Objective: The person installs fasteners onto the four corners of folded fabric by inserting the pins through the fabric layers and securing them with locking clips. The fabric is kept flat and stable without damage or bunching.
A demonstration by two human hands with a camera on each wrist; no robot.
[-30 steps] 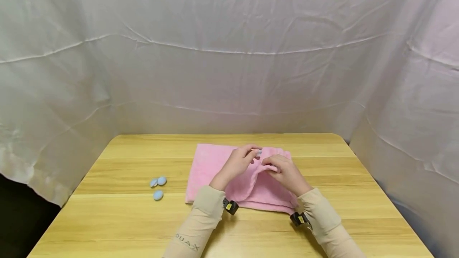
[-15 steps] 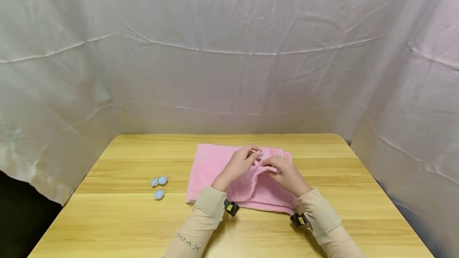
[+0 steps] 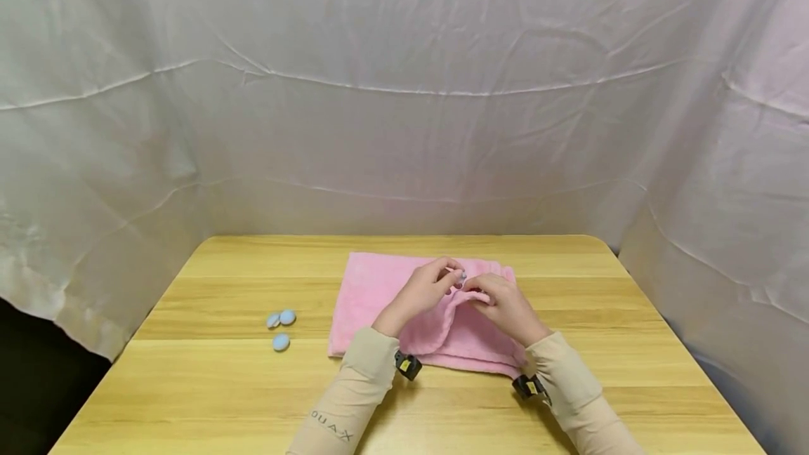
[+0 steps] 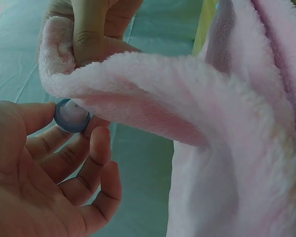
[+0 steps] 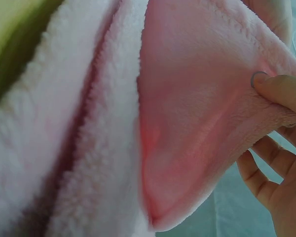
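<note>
Left hand (image 3: 425, 286): pinches a blue disc (image 4: 73, 118) by its rim between thumb and fingertip, other fingers loosely bent; probably gripped so to leave its face uncovered.
Right hand (image 3: 502, 304): grips the lifted corner of the pink cloth (image 3: 373, 293); presumably raised to keep both sides reachable.
Under right thumb: shows a dark round rim (image 5: 252, 78); cannot tell whether another disc.
Disc direction: sits just beside the raised corner, pale-centred side towards the left wrist view; being round, has no long axis.
Cloth lie: rests folded on the wooden table (image 3: 189, 385), long axis left to right, lifted corner pointing up.
Loose blue discs (image 3: 287, 317): lie left of the cloth, perhaps for easy left-hand reach.
</note>
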